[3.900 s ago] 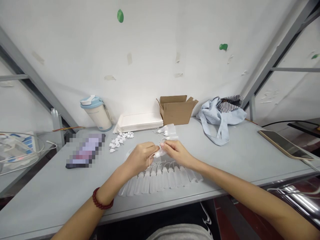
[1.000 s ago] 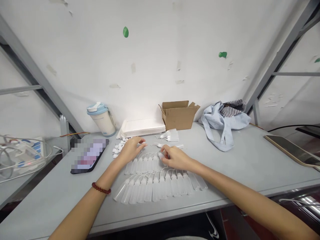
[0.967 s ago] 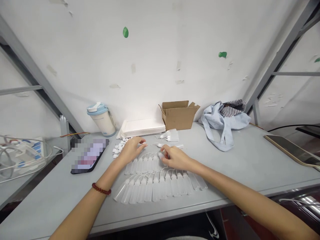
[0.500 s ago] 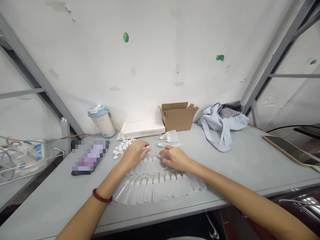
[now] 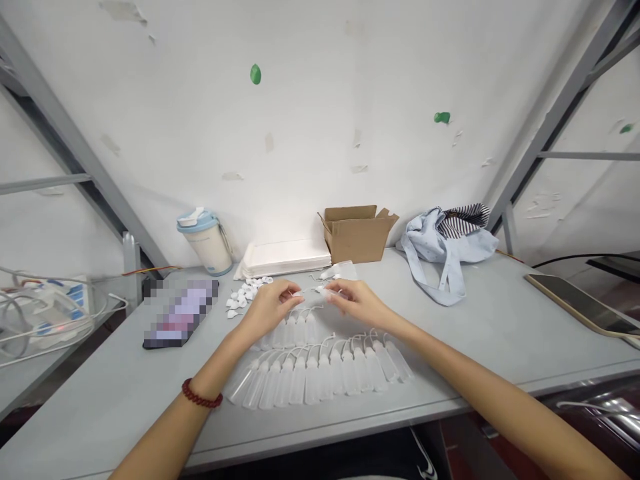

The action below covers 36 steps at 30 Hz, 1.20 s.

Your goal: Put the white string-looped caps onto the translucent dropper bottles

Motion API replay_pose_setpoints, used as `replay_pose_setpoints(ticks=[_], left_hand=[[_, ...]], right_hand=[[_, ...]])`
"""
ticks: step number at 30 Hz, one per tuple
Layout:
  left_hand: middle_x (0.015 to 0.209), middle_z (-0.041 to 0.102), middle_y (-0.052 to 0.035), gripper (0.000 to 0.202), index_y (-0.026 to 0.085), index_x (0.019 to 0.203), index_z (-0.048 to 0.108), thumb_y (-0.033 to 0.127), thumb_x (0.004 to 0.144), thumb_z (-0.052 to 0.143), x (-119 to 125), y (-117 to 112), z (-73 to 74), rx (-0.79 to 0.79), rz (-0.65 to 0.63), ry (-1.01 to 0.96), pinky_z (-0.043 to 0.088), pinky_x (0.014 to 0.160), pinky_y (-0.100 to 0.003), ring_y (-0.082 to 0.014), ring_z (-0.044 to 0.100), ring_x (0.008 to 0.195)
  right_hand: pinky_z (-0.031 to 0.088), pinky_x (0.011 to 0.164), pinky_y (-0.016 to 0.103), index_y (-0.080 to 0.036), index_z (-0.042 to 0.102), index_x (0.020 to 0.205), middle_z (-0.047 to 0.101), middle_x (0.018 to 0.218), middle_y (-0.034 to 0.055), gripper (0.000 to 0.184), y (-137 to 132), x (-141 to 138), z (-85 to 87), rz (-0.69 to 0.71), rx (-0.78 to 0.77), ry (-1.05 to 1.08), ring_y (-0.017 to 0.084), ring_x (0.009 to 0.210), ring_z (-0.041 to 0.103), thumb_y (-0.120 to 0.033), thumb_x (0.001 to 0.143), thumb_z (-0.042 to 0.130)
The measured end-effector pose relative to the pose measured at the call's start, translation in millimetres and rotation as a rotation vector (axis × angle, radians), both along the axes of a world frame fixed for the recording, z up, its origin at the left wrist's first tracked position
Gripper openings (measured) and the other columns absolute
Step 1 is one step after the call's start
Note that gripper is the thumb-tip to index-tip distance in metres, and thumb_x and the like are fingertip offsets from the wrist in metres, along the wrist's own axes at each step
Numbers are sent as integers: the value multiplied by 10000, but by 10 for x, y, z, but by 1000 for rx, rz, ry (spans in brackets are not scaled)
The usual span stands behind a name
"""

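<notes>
My left hand (image 5: 274, 305) is closed in a pinch on a small white cap, mostly covered by the fingers. Facing it, my right hand (image 5: 356, 301) grips a small translucent squeeze bottle, its white neck (image 5: 320, 290) pointing at my left fingertips. A thin strand shows between the two hands. Below them, similar squeeze bottles (image 5: 325, 379) with thin curved tubes lie side by side in a long row. A shorter row of bottles (image 5: 299, 330) lies behind it, partly hidden by my left hand. Several white caps (image 5: 245, 293) are heaped left of my left hand.
More bottles (image 5: 345, 270) lie behind my right hand. Along the wall stand a tumbler (image 5: 207, 247), a white stack (image 5: 287, 257), a cardboard box (image 5: 359, 237) and a light-blue cloth bag (image 5: 445, 247). A blurred-out flat object (image 5: 183, 313) is at left, a phone (image 5: 580, 300) at right.
My right hand has moved up and back from the front bottles and taken hold of the bottle lying behind them. My left hand stays nearly in place, its fingers closer to the right hand.
</notes>
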<state>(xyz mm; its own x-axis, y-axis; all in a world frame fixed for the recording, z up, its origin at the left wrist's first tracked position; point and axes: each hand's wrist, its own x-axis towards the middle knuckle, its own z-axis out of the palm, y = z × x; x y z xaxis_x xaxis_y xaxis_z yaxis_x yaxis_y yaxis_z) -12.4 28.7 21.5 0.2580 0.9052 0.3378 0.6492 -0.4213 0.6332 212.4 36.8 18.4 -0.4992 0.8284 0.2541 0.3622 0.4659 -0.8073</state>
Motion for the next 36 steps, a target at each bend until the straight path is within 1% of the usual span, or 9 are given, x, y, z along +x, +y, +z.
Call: replay_pose_setpoints(ticks=[3,5,9,13,19,23,28,31,36], left_hand=[[654,658,-14,219,172,775,588,365,710,669,45,-53,60,-220,-46,-121,483,589,-282,-173,623,605],[626,644,-2,235,170,766,572,357,690,692,78,-102,119,-335,-101,-215,481,582,-275,-159,614,585],[627,629,6,215,169,765,602,351,701,697,132,-183,227,-380,-135,-363,494,609,-281,-140,593,591],[708,646,-15,230,165,779,646,369,693,709,168,-202,239,-341,-131,-443,507,631,-291,-141,584,632],[695,647,-4,191,171,764,663,340,689,713,187,-197,198,-365,-150,-431,487,617,-267,-121,560,585],[669,653,-3,197,173,785,660,341,695,707,171,-191,200,-389,-135,-410,478,601,-262,-126,563,582],[650,659,-13,179,162,707,636,320,673,713,207,-212,218,-454,-154,-354,482,615,-284,-133,564,567],[679,667,-6,207,163,750,619,322,674,728,213,-217,213,-474,-164,-472,497,630,-285,-127,577,584],[638,615,23,286,153,762,597,341,647,781,159,-171,182,-508,-163,-727,492,576,-242,-100,565,562]], right_hand=[[361,502,221,-143,615,944,638,855,46,281,-34,-6,61,99,-274,204,86,554,506,-397,861,528],[346,494,215,-147,616,931,632,866,44,289,-58,-14,76,150,-380,268,80,562,506,-416,843,558],[318,496,217,-151,629,902,624,865,36,262,-93,-30,76,207,-493,319,65,548,462,-400,827,591],[298,491,220,-157,629,879,622,848,32,255,-111,-47,72,236,-527,331,64,541,422,-403,817,607],[289,490,225,-142,631,866,615,838,37,302,-126,-58,65,294,-565,314,64,540,393,-438,808,619],[277,493,228,-141,633,845,600,822,32,286,-101,-27,52,284,-572,426,60,539,378,-425,821,616],[259,482,227,-147,634,872,577,815,27,280,-85,-5,48,316,-635,498,56,532,369,-421,821,628],[263,483,228,-145,639,898,587,819,31,282,-89,-13,47,347,-623,489,58,534,376,-417,830,616],[260,473,225,-138,643,909,596,823,36,266,-80,-17,31,355,-617,494,53,518,372,-393,843,607]])
